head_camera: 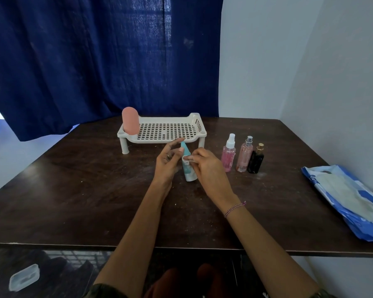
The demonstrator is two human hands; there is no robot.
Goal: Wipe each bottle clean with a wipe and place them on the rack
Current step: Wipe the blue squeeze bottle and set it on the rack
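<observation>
A teal and white bottle (187,166) stands tilted on the dark table (73,190) in front of the white rack (166,130). My left hand (168,162) touches its upper part with thumb and fingertips, the other fingers spread. My right hand (205,166) pinches a small white wipe (186,159) against the bottle's side. A pink bottle (130,123) stands upright on the rack's left end. To the right stand three bottles: a pink spray bottle (229,154), a pale pink perfume bottle (244,155) and a black bottle (256,160).
A blue pack of wipes (345,196) lies at the table's right edge by the wall. A dark blue curtain (95,61) hangs behind the table. A clear plastic box (24,277) sits below the table's front edge.
</observation>
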